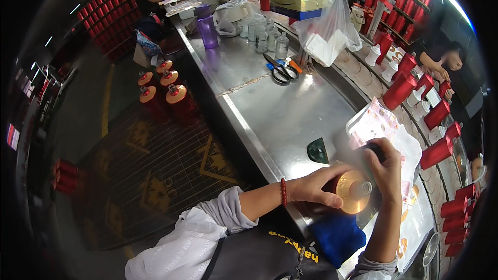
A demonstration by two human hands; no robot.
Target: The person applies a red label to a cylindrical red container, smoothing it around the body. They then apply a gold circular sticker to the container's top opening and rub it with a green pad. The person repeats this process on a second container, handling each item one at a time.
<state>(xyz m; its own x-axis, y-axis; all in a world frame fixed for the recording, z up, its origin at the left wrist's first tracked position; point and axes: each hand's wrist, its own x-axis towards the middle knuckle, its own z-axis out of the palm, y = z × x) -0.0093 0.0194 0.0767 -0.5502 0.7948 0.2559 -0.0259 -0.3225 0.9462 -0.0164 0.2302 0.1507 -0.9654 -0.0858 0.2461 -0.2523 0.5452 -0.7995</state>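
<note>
Your left hand (311, 186) grips the side of a shiny gold round lid (354, 192) low and right of centre in the frame, fingers curled over its rim. Your right hand (386, 163) closes on the lid's far edge from above, pinching a small dark object against it. Just below the lid a blue cloth (337, 238) lies on the steel bench (280, 114). Sheets of small printed stickers (373, 122) lie just beyond your right hand. Scissors (280, 71) rest further up the bench, and red cylindrical bottles (399, 89) line the right side.
</note>
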